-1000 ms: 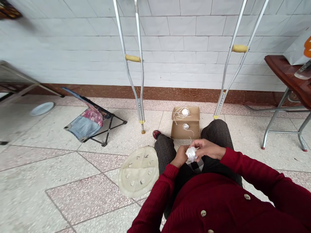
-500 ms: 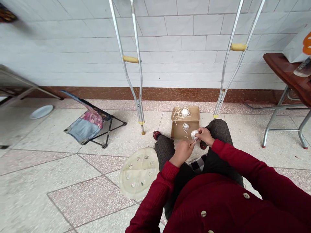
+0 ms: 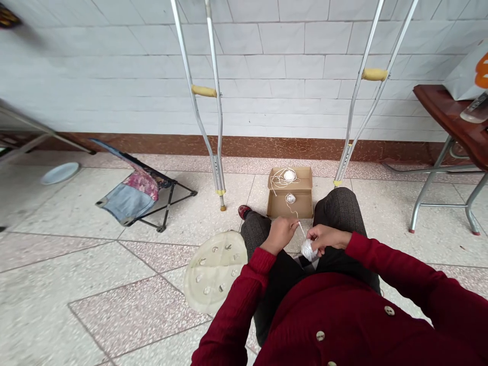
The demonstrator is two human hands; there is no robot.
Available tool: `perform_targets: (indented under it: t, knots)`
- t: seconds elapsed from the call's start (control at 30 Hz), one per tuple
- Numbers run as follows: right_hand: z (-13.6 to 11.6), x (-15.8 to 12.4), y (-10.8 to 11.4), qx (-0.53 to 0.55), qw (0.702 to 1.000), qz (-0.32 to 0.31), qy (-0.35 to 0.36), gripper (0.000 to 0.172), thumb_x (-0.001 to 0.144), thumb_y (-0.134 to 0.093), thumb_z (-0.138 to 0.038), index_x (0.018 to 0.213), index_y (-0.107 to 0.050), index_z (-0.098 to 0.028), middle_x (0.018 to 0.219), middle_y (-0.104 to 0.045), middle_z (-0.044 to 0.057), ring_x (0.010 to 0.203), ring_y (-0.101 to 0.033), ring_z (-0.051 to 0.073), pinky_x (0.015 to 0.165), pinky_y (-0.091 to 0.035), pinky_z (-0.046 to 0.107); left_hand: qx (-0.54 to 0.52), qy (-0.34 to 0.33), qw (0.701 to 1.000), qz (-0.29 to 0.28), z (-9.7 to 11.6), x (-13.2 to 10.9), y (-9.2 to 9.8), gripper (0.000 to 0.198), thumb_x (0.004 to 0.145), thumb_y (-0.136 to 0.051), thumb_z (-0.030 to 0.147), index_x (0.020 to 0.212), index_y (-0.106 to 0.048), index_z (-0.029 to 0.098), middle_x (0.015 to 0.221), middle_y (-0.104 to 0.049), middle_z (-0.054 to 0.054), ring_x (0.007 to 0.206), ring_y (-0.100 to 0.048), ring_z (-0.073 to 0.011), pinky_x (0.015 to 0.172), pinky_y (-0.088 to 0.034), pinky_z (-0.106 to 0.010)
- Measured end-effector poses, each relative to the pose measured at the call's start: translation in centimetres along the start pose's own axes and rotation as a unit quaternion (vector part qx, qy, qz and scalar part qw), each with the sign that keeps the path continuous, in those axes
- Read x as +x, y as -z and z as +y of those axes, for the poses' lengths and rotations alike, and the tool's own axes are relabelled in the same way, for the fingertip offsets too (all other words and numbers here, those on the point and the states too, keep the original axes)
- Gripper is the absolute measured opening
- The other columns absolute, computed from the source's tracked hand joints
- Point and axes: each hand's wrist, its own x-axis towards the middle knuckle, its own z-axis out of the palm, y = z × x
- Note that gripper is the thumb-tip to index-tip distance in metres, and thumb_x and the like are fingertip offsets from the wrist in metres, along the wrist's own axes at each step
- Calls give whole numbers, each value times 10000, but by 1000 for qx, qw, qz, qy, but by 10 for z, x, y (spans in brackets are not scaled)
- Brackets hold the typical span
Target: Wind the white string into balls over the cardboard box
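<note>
Now we are cataloguing one white string ball [image 3: 308, 250], which is riding lower than in the earlier frame: over the lap, no longer just beside the cardboard box [image 3: 305, 209]. Item: the right hand [image 3: 326, 239] is curling its fingers closely around that ball. Item: the left hand [image 3: 280, 235] is pressing its fingers together, pinching a straight white strand [image 3: 302, 231] that is running up from the ball; the hands are standing slightly further apart than before. Item: the box is holding a second white ball [image 3: 288, 176] at its far edge and a third white ball [image 3: 291, 199] near its middle, with loose string trailing from both.
</note>
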Motion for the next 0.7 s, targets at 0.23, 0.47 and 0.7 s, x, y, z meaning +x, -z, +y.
perform_targets:
  t: [0.23, 0.47, 0.7]
  knots:
    - [-22, 54, 19, 66, 955, 277, 88, 196, 595, -683, -73, 678, -528, -161, 465, -571, -47, 361, -537, 87, 341, -425, 158, 57, 13, 997, 45, 33, -11, 8, 317, 946, -426, 303, 808, -674, 161, 754, -670, -81, 743, -597, -194, 713, -389, -280]
    - [-51, 29, 5, 116, 963, 167, 179, 199, 601, -690, -131, 772, -589, -148, 562, -592, -46, 399, -494, 43, 352, -339, 126, -158, 44, 986, 23, 28, -26, -8, 331, 942, -430, 288, 755, -667, 151, 710, -665, -14, 682, -592, -139, 668, -400, -221]
    - [-43, -24, -10, 57, 994, 2, 94, 172, 617, -675, -184, 760, -589, -144, 525, -550, -57, 378, -435, 37, 339, -277, 135, -124, -1, 992, 4, 14, -21, -12, 209, 878, -500, 153, 830, -703, 142, 838, -700, -62, 790, -614, -174, 734, -437, -252]
